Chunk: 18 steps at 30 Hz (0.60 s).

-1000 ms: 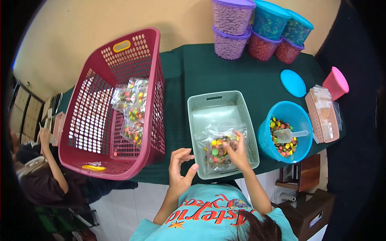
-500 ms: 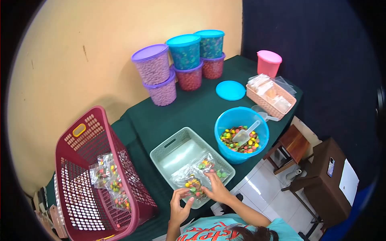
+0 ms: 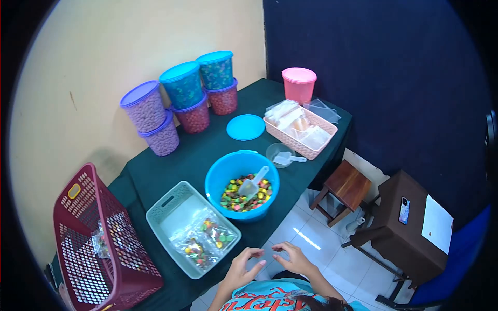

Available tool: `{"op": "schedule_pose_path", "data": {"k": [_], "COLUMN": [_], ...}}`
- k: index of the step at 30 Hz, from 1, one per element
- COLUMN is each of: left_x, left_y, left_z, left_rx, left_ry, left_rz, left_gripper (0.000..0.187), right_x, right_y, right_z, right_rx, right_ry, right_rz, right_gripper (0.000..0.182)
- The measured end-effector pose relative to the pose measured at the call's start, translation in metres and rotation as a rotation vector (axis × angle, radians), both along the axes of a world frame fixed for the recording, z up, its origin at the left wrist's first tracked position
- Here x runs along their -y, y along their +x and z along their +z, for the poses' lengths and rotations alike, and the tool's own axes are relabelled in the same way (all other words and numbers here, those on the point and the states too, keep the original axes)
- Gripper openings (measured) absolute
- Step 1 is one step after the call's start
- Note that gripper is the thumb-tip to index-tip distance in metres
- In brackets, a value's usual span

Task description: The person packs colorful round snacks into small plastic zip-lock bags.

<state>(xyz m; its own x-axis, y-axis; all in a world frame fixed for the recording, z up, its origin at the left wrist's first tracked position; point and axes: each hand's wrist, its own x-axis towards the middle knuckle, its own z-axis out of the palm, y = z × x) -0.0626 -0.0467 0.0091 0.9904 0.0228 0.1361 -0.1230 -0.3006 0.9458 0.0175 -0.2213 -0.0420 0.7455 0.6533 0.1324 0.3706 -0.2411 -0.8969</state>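
Left hand (image 3: pixel 244 267) and right hand (image 3: pixel 295 260) hover apart just before the turquoise shirt (image 3: pixel 270 294), each free, with fingers loosely curved and thumb held away. Near them, the pale green tray (image 3: pixel 179 207) holds clear packets of colourful candies (image 3: pixel 196 251) at its nearer end. Just beyond stands a blue bucket (image 3: pixel 213 176) of loose candies (image 3: pixel 233 201), a scoop (image 3: pixel 251 188) lying on them. Left of the tray sits a maroon basket (image 3: pixel 129 243). Farther off are a pink basket (image 3: pixel 310 151) with clear bags (image 3: pixel 282 113), a blue lid (image 3: pixel 245 127) and stacked tubs (image 3: pixel 181 87) near the wall.
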Motion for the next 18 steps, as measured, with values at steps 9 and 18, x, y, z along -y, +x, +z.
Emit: {"op": "schedule_pose_path", "data": {"k": [9,18], "left_x": [0.11,0.151], "left_y": [0.086,0.158], "left_z": [-0.027,-0.039], "left_rx": [0.014,-0.105], "left_ry": [0.138,0.08], "left_rz": [-0.322,-0.508], "left_gripper": [0.024,0.024], "right_x": [0.125,0.16], "right_y": [0.044,0.077], "right_z": [0.017,0.008], "right_rx": [-0.068,-0.25], "right_ry": [0.016,0.019], "right_rz": [-0.074,-0.198], "right_gripper": [0.013,0.016]}}
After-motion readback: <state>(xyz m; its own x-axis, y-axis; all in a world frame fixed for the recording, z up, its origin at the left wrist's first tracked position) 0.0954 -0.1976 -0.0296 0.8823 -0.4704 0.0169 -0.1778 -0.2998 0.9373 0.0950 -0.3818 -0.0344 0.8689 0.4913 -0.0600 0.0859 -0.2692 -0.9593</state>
